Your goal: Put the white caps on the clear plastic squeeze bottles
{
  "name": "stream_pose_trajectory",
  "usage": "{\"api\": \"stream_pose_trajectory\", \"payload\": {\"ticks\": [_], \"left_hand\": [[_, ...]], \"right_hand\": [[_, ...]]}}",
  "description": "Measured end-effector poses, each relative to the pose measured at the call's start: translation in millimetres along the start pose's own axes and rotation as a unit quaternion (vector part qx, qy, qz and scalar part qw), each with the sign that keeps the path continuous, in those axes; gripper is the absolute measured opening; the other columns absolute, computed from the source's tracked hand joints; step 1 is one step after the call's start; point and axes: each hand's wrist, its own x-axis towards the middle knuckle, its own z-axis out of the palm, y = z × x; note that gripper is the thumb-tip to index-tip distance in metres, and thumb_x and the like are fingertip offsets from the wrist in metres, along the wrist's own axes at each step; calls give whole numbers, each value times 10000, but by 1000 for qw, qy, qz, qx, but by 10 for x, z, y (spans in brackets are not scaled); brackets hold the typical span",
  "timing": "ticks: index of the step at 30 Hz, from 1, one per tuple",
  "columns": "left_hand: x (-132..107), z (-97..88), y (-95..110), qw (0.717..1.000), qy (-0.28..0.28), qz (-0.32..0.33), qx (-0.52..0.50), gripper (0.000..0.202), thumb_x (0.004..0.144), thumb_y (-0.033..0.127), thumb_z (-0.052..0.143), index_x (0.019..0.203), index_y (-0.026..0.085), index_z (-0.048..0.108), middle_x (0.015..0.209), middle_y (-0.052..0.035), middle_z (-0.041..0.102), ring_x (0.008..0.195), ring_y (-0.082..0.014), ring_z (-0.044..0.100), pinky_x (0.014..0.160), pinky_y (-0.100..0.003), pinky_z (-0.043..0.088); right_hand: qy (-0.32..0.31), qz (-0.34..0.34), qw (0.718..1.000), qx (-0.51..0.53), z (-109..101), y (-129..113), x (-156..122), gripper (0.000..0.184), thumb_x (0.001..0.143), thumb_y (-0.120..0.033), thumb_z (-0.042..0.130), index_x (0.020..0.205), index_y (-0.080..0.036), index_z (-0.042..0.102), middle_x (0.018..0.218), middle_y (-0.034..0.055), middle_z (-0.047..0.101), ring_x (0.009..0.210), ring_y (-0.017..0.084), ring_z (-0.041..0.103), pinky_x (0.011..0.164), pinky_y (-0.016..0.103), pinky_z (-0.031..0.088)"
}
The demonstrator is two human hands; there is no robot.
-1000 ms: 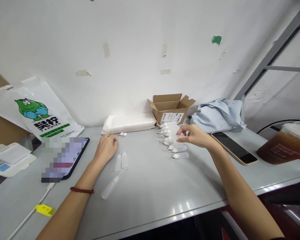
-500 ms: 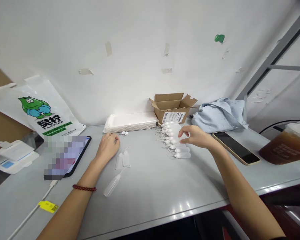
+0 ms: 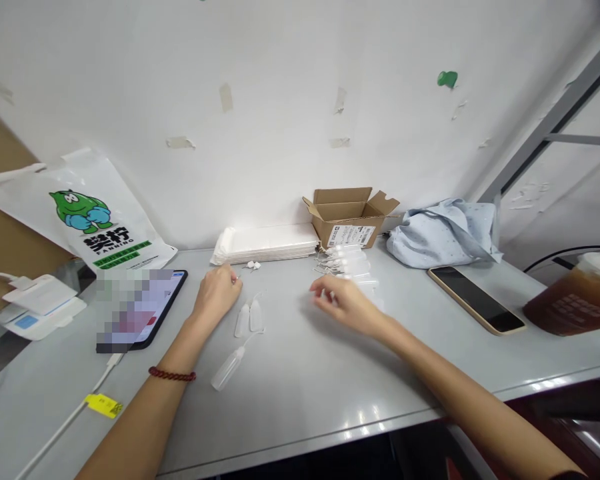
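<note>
My left hand (image 3: 216, 293) rests on the grey table with its fingers curled in. What the fingers hold, if anything, is hidden. Just beyond its fingertips lie a few small white caps (image 3: 253, 265). To its right are two small clear squeeze bottles (image 3: 256, 315) side by side, and a third squeeze bottle (image 3: 229, 368) lies nearer to me. My right hand (image 3: 343, 301) hovers over the table, thumb and fingers apart, with nothing visible in them. Behind it is a row of several squeeze bottles (image 3: 353, 265) with thin tips pointing left; the hand hides its near end.
At the wall stand a stack of white flat packs (image 3: 273, 243) and an open cardboard box (image 3: 347, 217). A light blue cloth bag (image 3: 443, 233), a phone (image 3: 475, 300) and a drink cup (image 3: 575, 293) are on the right. Another phone (image 3: 155, 310) and a white bag (image 3: 105, 213) are left.
My right hand has moved left and toward me, away from the row of bottles, and now covers its near end. My left hand stays in its place. The view has shifted slightly.
</note>
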Motion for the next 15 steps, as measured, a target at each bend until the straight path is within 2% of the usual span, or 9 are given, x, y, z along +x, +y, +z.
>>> {"api": "stream_pose_trajectory", "payload": {"ticks": [2,5,10,13,15], "left_hand": [[-8,-15,21,1000,0,-7,-20,159,738,196,481,829,162,606,763,-111,670,784,-292,636,678,-347,458],[-7,-36,62,998,9,-18,-64,253,726,195,509,956,145,602,831,-96,683,821,-267,642,741,-341,472],[-1,-96,127,988,15,-35,-149,335,693,199,565,1016,144,637,883,-59,704,766,-195,656,774,-299,502],[-6,-125,153,982,21,-39,-183,316,687,179,565,981,145,675,910,-60,714,801,-189,658,803,-290,504],[-13,-134,169,979,22,-42,-198,293,689,167,561,949,136,691,918,-70,716,811,-190,657,811,-289,505]], "right_hand": [[-82,-50,995,18,186,-131,9,270,885,-266,517,1137,-173,539,966,69,621,697,124,553,676,262,442],[-148,-81,985,-21,337,-295,75,339,931,-286,453,1257,-199,483,1030,89,592,761,141,577,723,278,455],[-179,-140,967,-113,478,-561,169,326,956,-302,391,1236,-185,511,945,82,617,773,164,597,662,258,438],[-211,-171,952,-143,629,-780,127,354,958,-368,372,1243,-195,490,857,58,658,684,165,618,553,242,405],[-210,-177,946,-171,746,-910,90,380,953,-419,358,1212,-178,495,833,66,679,635,181,628,488,245,378]]}}
